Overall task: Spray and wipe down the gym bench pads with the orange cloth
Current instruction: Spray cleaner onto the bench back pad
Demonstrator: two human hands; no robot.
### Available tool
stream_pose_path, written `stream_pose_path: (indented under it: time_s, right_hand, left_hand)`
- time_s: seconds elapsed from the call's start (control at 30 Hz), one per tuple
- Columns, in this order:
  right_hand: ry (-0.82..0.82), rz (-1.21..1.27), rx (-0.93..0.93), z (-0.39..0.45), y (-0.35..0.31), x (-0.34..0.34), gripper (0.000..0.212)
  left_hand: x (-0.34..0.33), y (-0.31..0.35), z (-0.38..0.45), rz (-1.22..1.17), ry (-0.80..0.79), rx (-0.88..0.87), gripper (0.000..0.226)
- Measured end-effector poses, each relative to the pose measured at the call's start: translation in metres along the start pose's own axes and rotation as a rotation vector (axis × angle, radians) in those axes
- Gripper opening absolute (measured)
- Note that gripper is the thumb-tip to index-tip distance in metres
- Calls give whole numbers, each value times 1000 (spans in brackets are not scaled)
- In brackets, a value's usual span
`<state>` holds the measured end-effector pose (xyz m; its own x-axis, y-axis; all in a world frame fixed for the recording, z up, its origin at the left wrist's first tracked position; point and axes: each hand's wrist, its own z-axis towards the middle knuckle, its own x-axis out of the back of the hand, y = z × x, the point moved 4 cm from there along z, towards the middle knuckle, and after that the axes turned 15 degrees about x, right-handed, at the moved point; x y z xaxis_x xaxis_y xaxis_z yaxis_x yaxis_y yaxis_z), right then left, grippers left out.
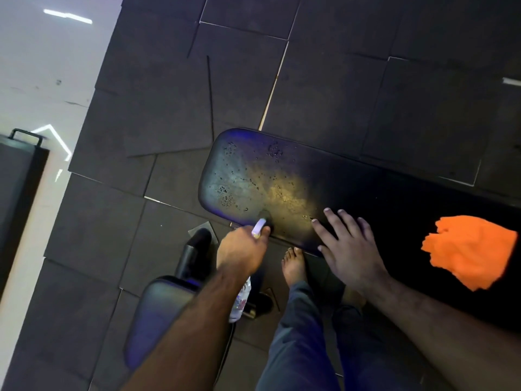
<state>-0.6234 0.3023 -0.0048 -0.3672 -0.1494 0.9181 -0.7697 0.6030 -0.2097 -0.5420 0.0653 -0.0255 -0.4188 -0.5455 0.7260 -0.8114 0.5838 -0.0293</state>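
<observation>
Starting at the far left, a pale glossy floor (36, 80) was seen beside a dark upright panel (19, 198) with a handle on top. Dark rubber floor tiles (158, 88) covered the rest of the ground. Near the bottom, a smaller bench pad (158, 309) was partly hidden behind the left forearm. The left hand (242, 249) was closed around a spray bottle (241, 301), whose pale nozzle (260, 227) was pointed at the near edge of the long bench pad (282, 176). Droplets (228, 190) were scattered over the left end of that pad, where a yellowish sheen was reflected. A bare foot (294, 265) was planted on the tiles just below the pad's edge, with a trouser leg (298, 334) above it. The right hand (349, 246) was laid flat on the pad with fingers (329, 218) spread, nothing being grasped. Further right, the orange cloth (470, 251) was left crumpled on the dark surface of the same pad, well apart from both hands and close to the right edge of the view
</observation>
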Motion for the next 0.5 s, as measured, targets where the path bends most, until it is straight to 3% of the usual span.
stream_pose_path:
  time_s: [0.23,0.4,0.5]
  right_hand:
    - [89,-3,-85,-33,30,-5,53]
    - [130,7,-222,-69,64,-10,53]
    - [126,40,-180,-79,75,-13,51]
  left_hand:
    - [22,87,-3,-119,-30,-106,64]
    - [38,174,4,-79,9,-164,59]
    - [31,187,0,-5,54,-181,63]
